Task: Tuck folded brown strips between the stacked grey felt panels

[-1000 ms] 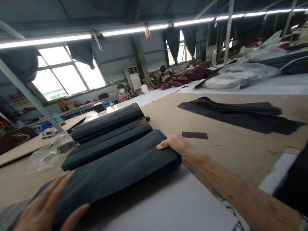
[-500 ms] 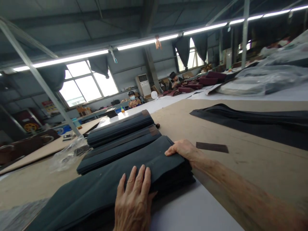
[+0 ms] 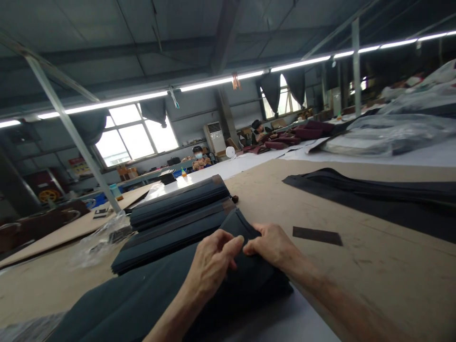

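A stack of dark green fabric pieces (image 3: 142,289) lies in front of me, running from the lower left to the middle. My right hand (image 3: 270,244) is closed on its far right end, thumb on top and fingers round the edge. The top pieces bend up at that corner. Just left of it, my left hand (image 3: 213,259) is over the stack with its thumb stretched toward the right hand. Its other fingers are bent and partly hidden; nothing shows between them and the thumb.
Two more dark fabric stacks (image 3: 178,202) with brown strips lie beyond. A brown strip (image 3: 317,235) and long black fabric (image 3: 370,197) lie right on the brown-covered table (image 3: 256,190). Clear plastic (image 3: 99,237) lies left near a metal post (image 3: 76,137). Two people sit farther back.
My left hand has lifted from lying flat on the stack and moved up and right toward my right hand. The fabric at the right end is now bent upward.
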